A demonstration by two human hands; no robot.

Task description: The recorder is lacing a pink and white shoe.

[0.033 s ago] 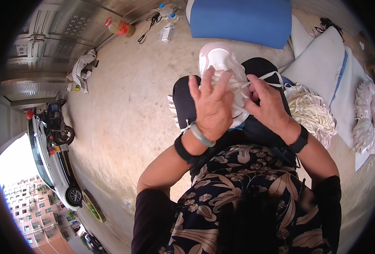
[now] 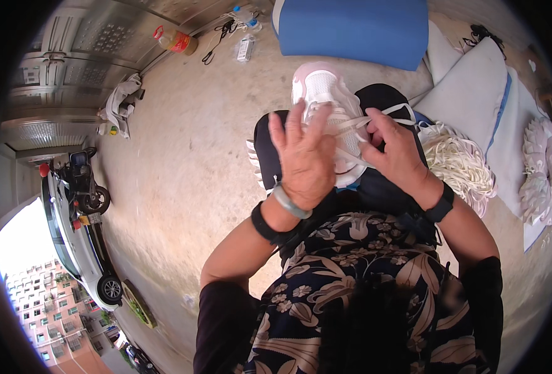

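Observation:
A white and pink sneaker (image 2: 321,84) rests on my lap between my knees, its toe pointing away from me. My left hand (image 2: 307,153) is over its left side, fingers spread and partly covering the laced front; nothing shows in them. On the shoe's right side, my right hand (image 2: 396,149) has thumb and index finger bent around a flat white shoelace (image 2: 399,111). The lace loops out past that hand and also crosses the shoe's tongue area. The exact pinch point is partly hidden by the fingers.
A heap of white laces (image 2: 454,162) lies right of my knee, with a pile of whitish pieces (image 2: 540,171) farther right. White sheeting (image 2: 469,93) and a blue board (image 2: 354,31) are ahead. A bottle (image 2: 176,41) stands far left, near a metal door (image 2: 95,37).
My left hand has shifted slightly left, away from the shoe's middle, showing more of the lacing. My right hand and the shoe have hardly moved.

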